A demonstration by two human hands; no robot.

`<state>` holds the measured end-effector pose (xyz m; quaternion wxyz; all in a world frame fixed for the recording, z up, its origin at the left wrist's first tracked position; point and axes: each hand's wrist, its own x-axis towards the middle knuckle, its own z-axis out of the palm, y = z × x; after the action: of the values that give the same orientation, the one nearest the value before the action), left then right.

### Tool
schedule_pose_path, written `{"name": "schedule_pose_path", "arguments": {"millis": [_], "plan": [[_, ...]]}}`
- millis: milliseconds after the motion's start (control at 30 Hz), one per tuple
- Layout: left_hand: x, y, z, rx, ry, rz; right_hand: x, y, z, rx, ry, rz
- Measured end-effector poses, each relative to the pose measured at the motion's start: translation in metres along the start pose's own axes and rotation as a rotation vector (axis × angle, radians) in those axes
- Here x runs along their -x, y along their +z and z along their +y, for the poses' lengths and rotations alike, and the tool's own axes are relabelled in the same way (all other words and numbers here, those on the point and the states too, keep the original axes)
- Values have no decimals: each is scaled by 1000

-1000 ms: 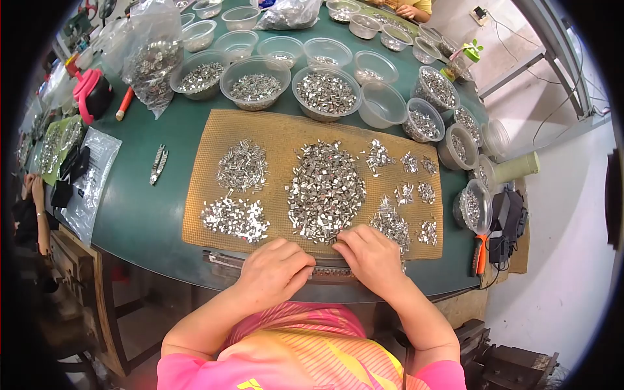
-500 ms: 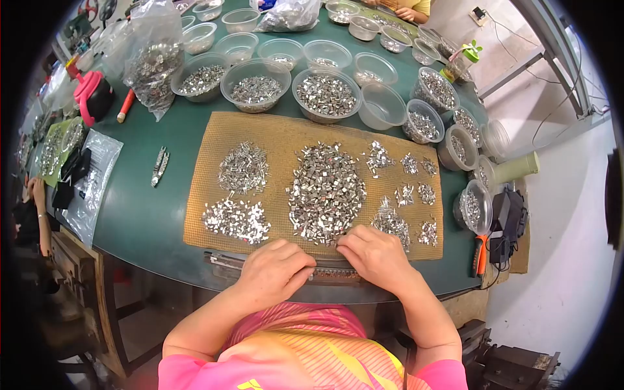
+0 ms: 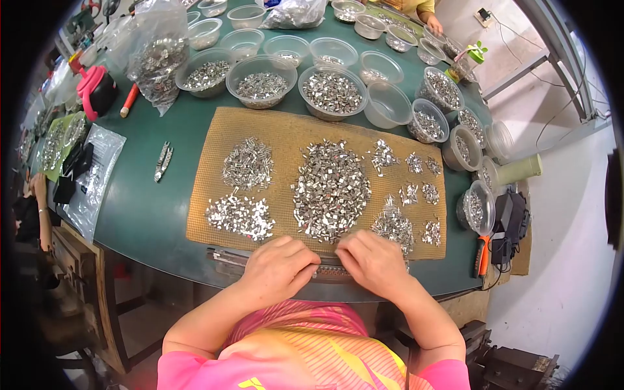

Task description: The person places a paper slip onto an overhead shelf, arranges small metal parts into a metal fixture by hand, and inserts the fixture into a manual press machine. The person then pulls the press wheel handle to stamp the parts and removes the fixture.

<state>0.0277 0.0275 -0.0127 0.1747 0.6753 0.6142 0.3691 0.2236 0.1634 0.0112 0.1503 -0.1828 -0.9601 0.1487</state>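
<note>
We log a linked metal strip [image 3: 164,162] on the green bench [image 3: 136,208], beyond the left edge of the mat [image 3: 283,188], then two piles [image 3: 240,217] of metal bits along that edge. By the bench's front edge lies a long rail [image 3: 226,257], the left hand [image 3: 278,268] over it, fingers curled and bunched; we cannot tell what they pinch. The big central pile [image 3: 330,188] nears the mat's front edge, where the right hand [image 3: 374,261] bends, fingers bunched, grip unreadable to us, smaller piles [image 3: 431,232] towards the right edge
</note>
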Motion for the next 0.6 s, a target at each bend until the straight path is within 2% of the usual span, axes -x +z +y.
{"name": "schedule_pose_path", "arguments": {"millis": [200, 433, 600], "plan": [[-1, 0, -2, 23, 12, -6, 3, 0, -23, -118, -128, -22], [0, 0, -1, 28, 10, 10, 4, 4, -26, -140, -103, -11], [0, 1, 0, 7, 2, 11, 16, -9, -11, -173, 10, -28]]}}
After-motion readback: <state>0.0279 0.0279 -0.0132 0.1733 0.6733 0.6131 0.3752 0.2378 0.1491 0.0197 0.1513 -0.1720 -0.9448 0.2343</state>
